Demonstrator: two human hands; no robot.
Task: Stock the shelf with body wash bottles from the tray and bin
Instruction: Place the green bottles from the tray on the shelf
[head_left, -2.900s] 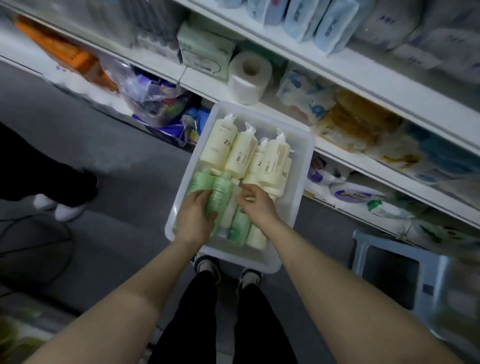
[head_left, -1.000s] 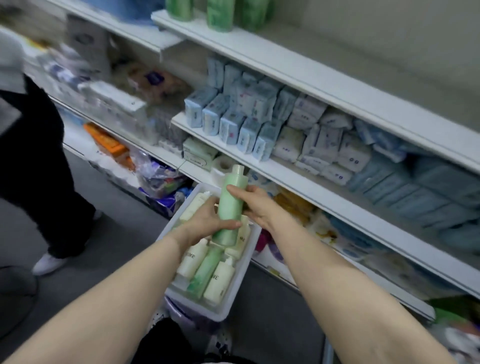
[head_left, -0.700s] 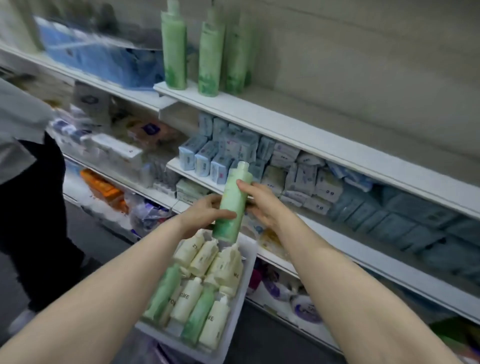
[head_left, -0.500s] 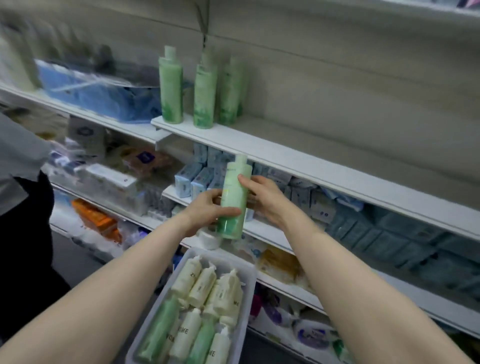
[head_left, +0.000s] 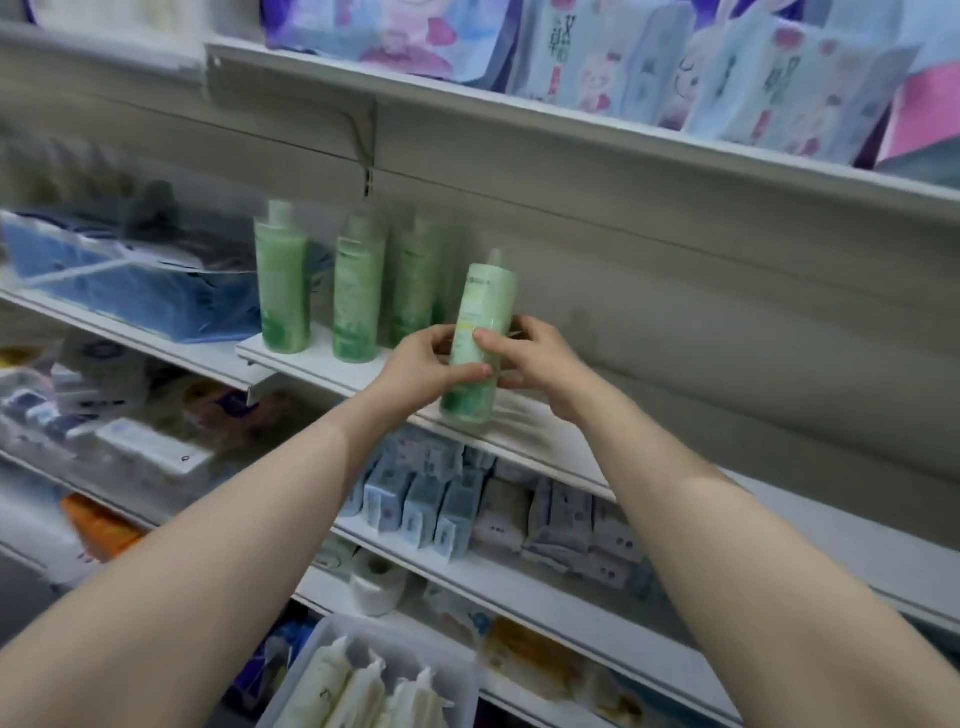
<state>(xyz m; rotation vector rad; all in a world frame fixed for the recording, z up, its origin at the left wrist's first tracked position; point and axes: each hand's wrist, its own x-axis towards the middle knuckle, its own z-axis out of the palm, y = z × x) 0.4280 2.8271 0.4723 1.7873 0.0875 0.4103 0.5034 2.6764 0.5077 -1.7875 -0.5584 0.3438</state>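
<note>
Hands clamped on one pale green bottle: left hand wrapped round its lower left side, right hand on its right side, thumb across the front label. Bottle is a smooth, glossy plastic cylinder with a narrow cap, tilted slightly to 1 o'clock, base at or just above the white shelf; contact cannot be told through blur. At 10 o'clock of it, three matching green bottles are stood upright in a row on the same shelf, nearly touching each other. Shelf board is flat, matte white, backed by a ribbed beige panel. Blue soft packs in crinkled clear wrap are seen at 9 o'clock. Printed pastel packs are lined on the board above, small blue and white packets on the board below. At 6 o'clock, a translucent plastic tray is seen holding cream bottles lying flat.
</note>
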